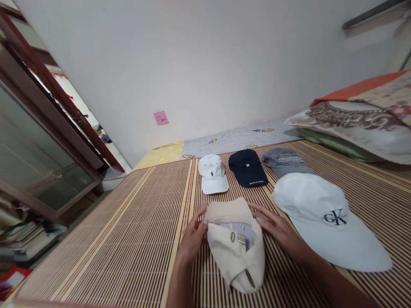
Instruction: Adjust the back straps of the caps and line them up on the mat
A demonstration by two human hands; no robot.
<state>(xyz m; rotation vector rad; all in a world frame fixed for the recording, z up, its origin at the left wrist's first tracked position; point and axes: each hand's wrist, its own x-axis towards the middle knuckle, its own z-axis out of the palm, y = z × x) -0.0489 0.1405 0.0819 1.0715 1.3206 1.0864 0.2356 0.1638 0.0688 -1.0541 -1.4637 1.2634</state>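
A beige baseball cap (236, 252) lies on the striped mat in front of me, its brim pointing away and its back strap with a metal buckle facing me. My left hand (193, 233) grips the cap's left edge near the brim, thumb on top. On the opposite side, my right hand (276, 226) holds the right edge, with its fingers along the brim. Just beyond the brim sits a white cap (212, 171) with a small dark logo. Beside it are a navy cap (246, 167) and a grey cap (284, 161). A larger white cap (316, 214) with black letters lies right of my right hand.
The striped mat (128, 239) covers the bed up to a patterned sheet (221, 139) along the wall. Pillows (359, 124) are piled at the far right. A pink note (161, 117) is stuck on the wall. At left are a glass-panelled door (41, 145) and stacked books (32, 239).
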